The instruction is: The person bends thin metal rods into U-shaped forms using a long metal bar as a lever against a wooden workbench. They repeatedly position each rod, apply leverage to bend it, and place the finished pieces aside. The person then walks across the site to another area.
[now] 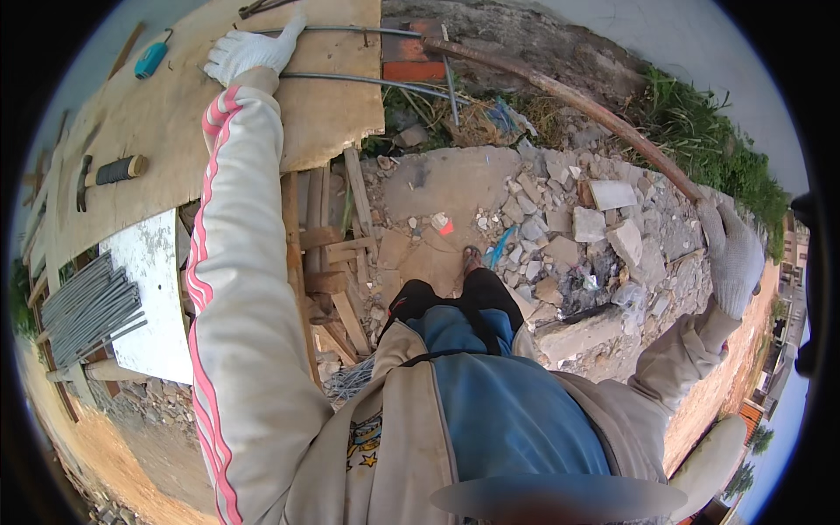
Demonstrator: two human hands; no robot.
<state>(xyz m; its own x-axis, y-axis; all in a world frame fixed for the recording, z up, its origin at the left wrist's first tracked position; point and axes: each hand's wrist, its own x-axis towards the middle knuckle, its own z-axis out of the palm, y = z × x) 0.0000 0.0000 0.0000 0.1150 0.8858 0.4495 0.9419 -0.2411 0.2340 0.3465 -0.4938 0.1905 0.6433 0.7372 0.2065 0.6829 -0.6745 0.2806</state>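
Observation:
My left hand (249, 54), in a white knitted glove, lies with fingers apart on a plywood board (131, 105) at the top left, touching a thin steel rod (350, 31). A second rod (341, 77) runs just below it. My right hand (731, 254), also gloved, is closed on the lower end of a long rusty metal pipe (560, 87), whose upper end meets the thin rod near the board's right edge. A black-headed hammer (86, 179) with wrapped wooden handle and a teal tool (150, 59) lie on the board.
Cut steel rods (83, 311) rest on a white panel (149, 262) at left. Timber pieces (350, 324) stand under the board. Red bricks (411, 70) are at the board's right. Broken concrete (591, 223) covers ground at right, with weeds (717, 149) along a wall.

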